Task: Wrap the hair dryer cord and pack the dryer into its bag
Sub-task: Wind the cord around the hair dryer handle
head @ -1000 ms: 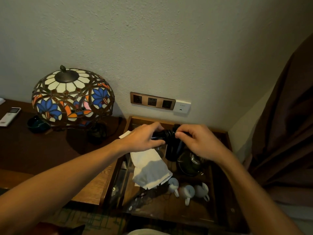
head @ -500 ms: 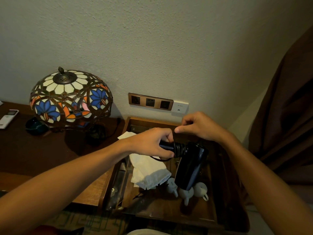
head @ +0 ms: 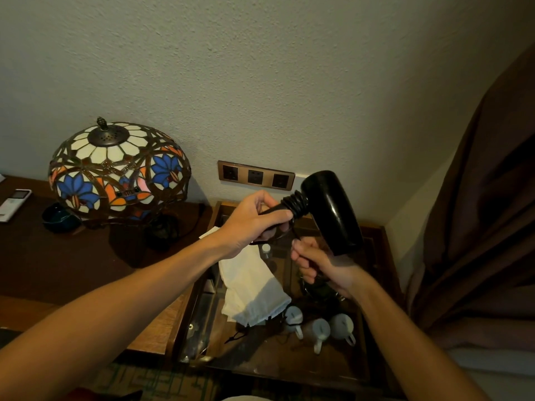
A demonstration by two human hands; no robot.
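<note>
My left hand (head: 254,219) grips the handle of the black hair dryer (head: 330,211), held up in front of the wall sockets with its barrel slanting down to the right. Several turns of black cord (head: 295,202) sit wound round the handle where it meets the barrel. Below the barrel, my right hand (head: 320,266) is curled round the loose end of the cord, which runs up to the handle. The white cloth bag (head: 252,287) lies limp on the glass-topped wooden tray table (head: 373,285), under my left wrist.
Three small white cups (head: 318,328) stand on the tray near the bag's mouth. A stained-glass lamp (head: 118,172) stands on the dark desk (head: 58,261) at left, with a remote (head: 13,204) and a dark dish (head: 59,217). A brown curtain (head: 477,227) hangs at right.
The dryer rose, its barrel now up by the sockets. My right hand came from above the handle down below the barrel, drawing the cord round.
</note>
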